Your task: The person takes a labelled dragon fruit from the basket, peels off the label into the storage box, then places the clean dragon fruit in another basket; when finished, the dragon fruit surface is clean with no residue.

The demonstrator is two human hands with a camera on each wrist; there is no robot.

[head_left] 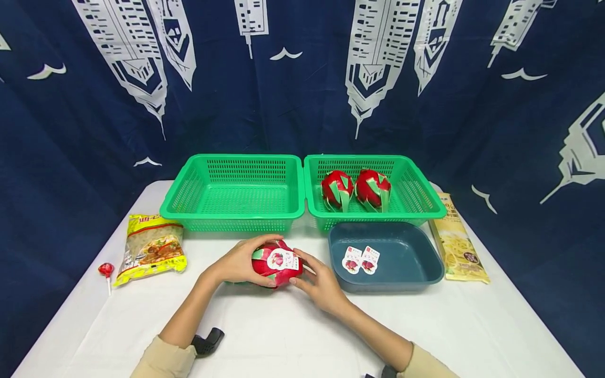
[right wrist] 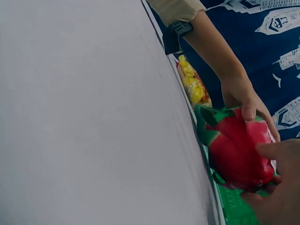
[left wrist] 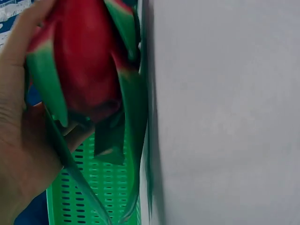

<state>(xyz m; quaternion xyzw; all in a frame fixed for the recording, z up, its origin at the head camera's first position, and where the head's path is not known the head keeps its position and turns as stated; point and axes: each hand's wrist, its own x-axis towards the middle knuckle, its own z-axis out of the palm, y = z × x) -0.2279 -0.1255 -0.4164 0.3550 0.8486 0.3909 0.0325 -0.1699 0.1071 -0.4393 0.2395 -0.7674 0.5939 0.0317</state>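
A red dragon fruit point(head_left: 279, 280) with green scales lies between both hands over the front of the white table. My left hand point(head_left: 240, 262) grips its left side, the thumb below and the fingers over the top. The right hand point(head_left: 323, 286) holds the other end between thumb and fingers, close to the edge of a white label point(head_left: 282, 259) with a fruit picture on the skin. In the left wrist view long green scales hang from the dragon fruit point(left wrist: 89, 61). The right wrist view has both hands on the dragon fruit point(right wrist: 236, 150).
Behind stand two green baskets: an empty left one point(head_left: 231, 216) and a right one point(head_left: 378, 216) with two dragon fruits point(head_left: 373, 189). A blue-grey bin point(head_left: 406, 262) holds two labels point(head_left: 360, 260). At the sides lie a yellow food bag point(head_left: 153, 247), a lollipop point(head_left: 106, 270) and a noodle pack point(head_left: 458, 239).
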